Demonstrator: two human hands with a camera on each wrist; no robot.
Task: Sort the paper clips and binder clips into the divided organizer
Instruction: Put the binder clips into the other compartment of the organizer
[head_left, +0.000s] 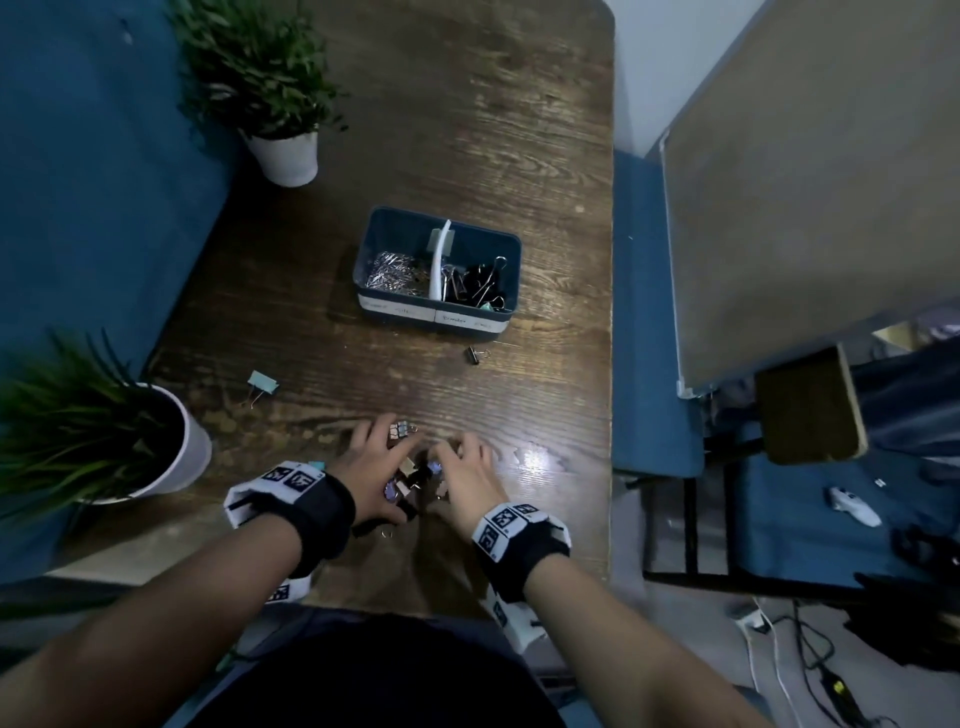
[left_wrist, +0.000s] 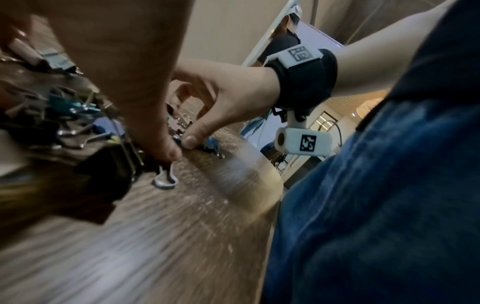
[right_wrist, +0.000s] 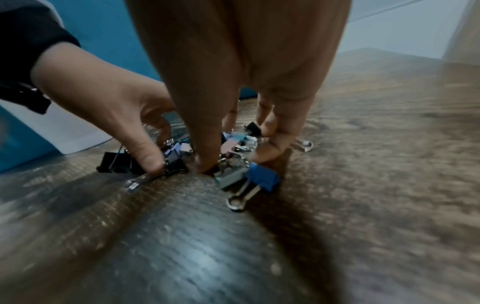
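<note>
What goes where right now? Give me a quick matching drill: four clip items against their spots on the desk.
Things:
1. silver paper clips
2. black binder clips
3. mint binder clip
4. mixed clip pile

Places:
A. between both hands
B. organizer's right compartment
C. loose on the table, left of the organizer
D. organizer's left compartment

Pairs: 1-D, 2-B, 3-C, 4-A

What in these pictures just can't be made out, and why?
- Head view: the writing on the organizer's labels is too small and blurred to read.
- Head view: most of the clip pile hides under the left hand and right hand.
- Left wrist view: clips at the left edge are motion-blurred.
</note>
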